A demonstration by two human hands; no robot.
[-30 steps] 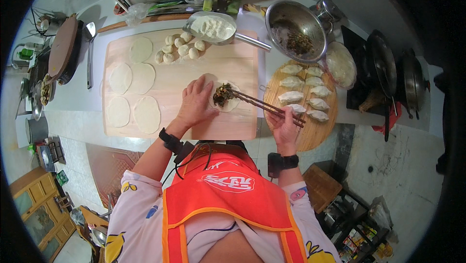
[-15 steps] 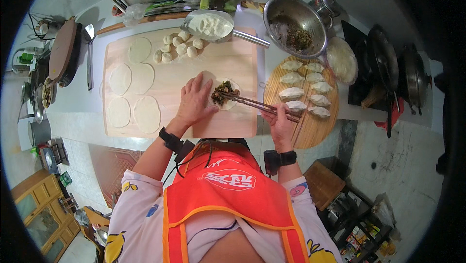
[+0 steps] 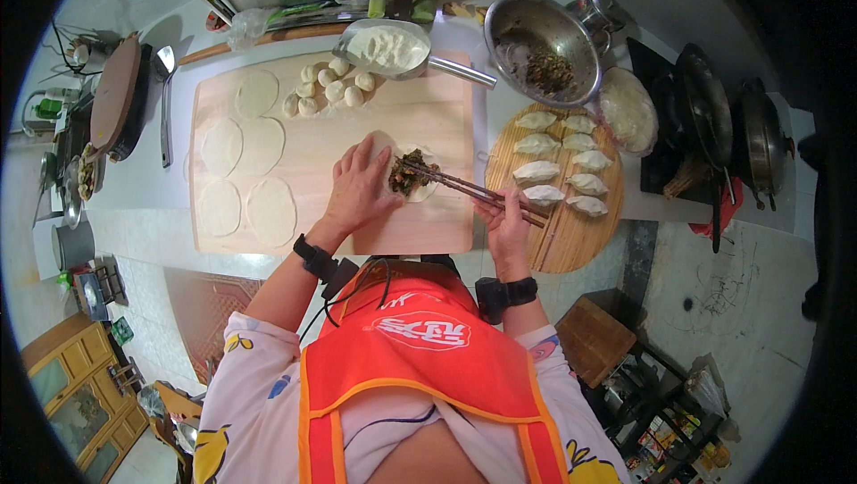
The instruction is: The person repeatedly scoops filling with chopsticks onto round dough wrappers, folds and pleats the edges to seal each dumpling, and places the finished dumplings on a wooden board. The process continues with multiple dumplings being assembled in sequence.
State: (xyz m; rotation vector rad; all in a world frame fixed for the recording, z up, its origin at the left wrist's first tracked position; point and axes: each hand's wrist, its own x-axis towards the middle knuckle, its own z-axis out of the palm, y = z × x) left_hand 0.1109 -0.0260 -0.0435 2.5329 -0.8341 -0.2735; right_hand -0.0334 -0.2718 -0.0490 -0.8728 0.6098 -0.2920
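holding two chopsticks (image 3: 473, 191) beside seven folded dumplings (image 3: 561, 162), five wrappers (image 3: 243, 167)

A pale counter (image 3: 152, 207) carries a large wooden board (image 3: 428, 127), a round board (image 3: 562, 247) and a steel bowl (image 3: 513, 24).

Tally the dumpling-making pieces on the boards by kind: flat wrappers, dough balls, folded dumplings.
Empty flat wrappers: 5
Wrapper with filling under the left hand: 1
Dough balls: about 9, some bunched together
Folded dumplings: 8
Total: about 23
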